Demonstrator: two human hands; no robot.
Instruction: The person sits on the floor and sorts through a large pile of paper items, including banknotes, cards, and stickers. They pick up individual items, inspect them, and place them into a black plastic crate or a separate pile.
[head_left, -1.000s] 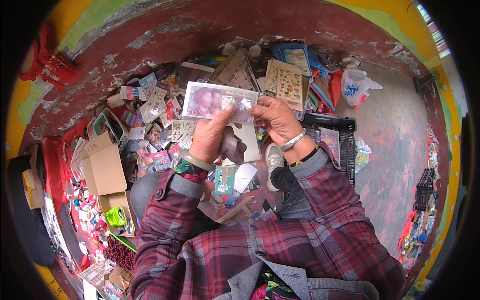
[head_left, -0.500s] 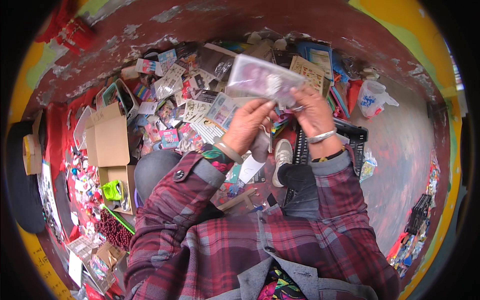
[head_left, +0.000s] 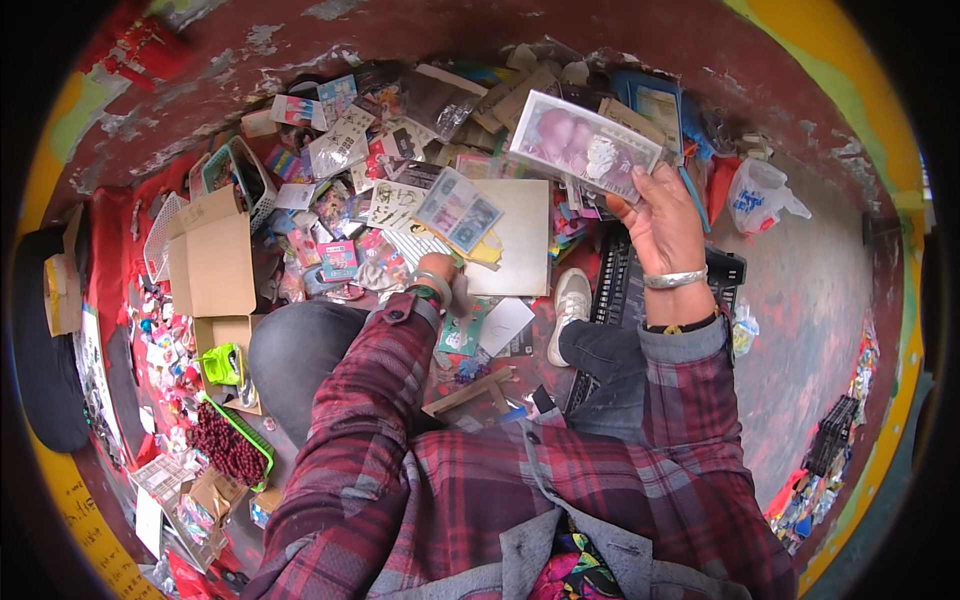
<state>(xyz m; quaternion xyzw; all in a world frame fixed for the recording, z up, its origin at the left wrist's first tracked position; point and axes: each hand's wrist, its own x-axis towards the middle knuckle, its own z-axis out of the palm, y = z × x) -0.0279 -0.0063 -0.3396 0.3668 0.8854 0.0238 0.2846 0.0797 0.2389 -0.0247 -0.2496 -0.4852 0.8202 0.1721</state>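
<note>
My right hand (head_left: 665,215) is raised and pinches the lower right corner of a clear-wrapped packet (head_left: 570,140) with a pinkish-purple banknote-like print. A pale, crumpled-looking patch shows on its right half. My left hand (head_left: 438,268) is low over the pile, curled, its fingers mostly hidden. A small grey item (head_left: 460,300) hangs just under it, too unclear to name. Beside that hand lies a blue-grey banknote-like packet (head_left: 458,212), tilted, with a yellow piece (head_left: 487,250) showing under its edge. Beneath these is a pale flat board (head_left: 525,230).
Cards and packets (head_left: 345,140) are heaped against the red wall. An open cardboard box (head_left: 215,270) and a basket (head_left: 250,185) stand left. A black crate (head_left: 610,280) is by my shoe (head_left: 572,300). To the right sits a white plastic bag (head_left: 757,195). Dark red beads (head_left: 225,445) fill a green basket.
My left hand has left the purple packet and moved down and left to the pile, the grey item with it. My right hand has moved right, holding the packet alone. The pale board is uncovered.
</note>
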